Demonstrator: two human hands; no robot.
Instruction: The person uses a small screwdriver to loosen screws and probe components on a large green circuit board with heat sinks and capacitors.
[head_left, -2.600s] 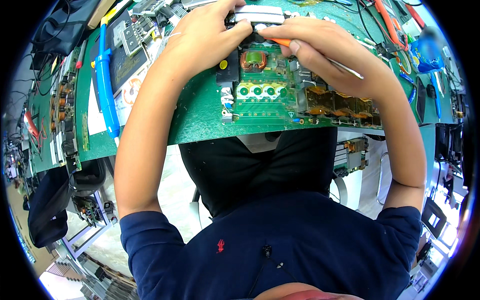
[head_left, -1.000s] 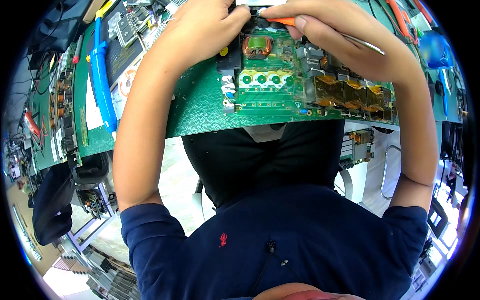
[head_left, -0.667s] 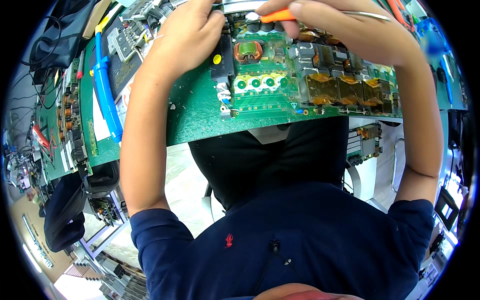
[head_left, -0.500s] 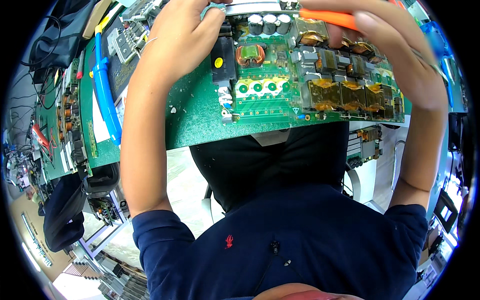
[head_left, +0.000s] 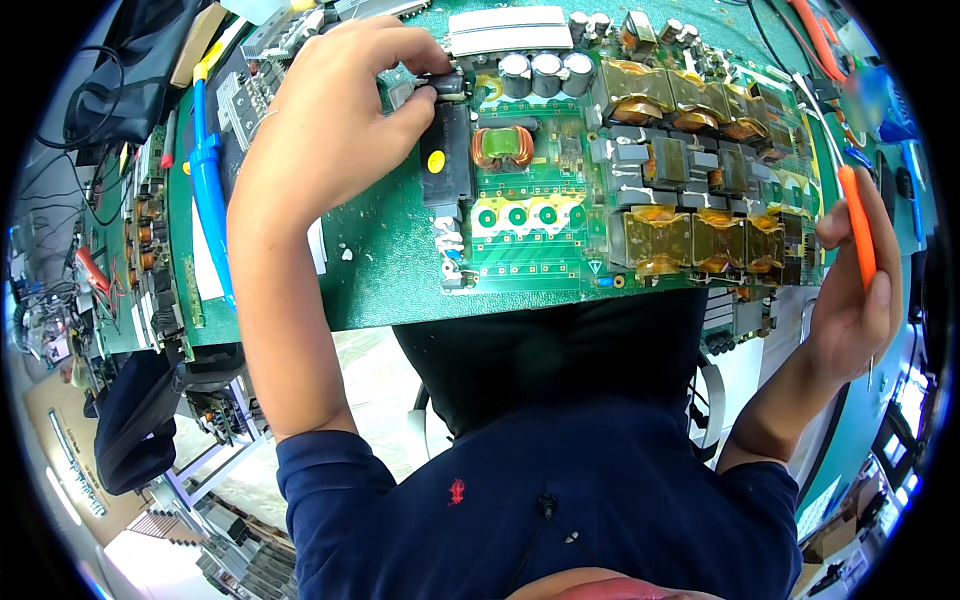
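Note:
My left hand (head_left: pixel 335 140) curls its fingers over the upper-left end of the green circuit board (head_left: pixel 540 255), thumb and fingers closed around its edge by a dark cylindrical part (head_left: pixel 450 87). The board carries silver-topped capacitors (head_left: pixel 547 72), a copper coil (head_left: pixel 502 148), a long black block (head_left: pixel 447 160) and several amber-wrapped transformers (head_left: pixel 655 240). At the board's right, off its edge, my right hand (head_left: pixel 848 315) grips an orange-handled tool (head_left: pixel 860 225), its thin metal shaft pointing up and away from me. A white heatsink bar (head_left: pixel 508 28) lies along the board's far side.
A blue desoldering pump (head_left: pixel 207 190) and metal heatsinks (head_left: pixel 250 105) crowd the left of the green mat (head_left: pixel 370 285). Boards (head_left: pixel 150 250) and a black bag (head_left: pixel 95 90) are further left. Red-handled tools (head_left: pixel 810 35), a blue pack (head_left: pixel 880 100) and wires occupy the far right.
My right hand has pulled away from the board's top, right and down, carrying the orange tool, now upright. The board's far capacitors are uncovered. My left hand has shifted slightly lower.

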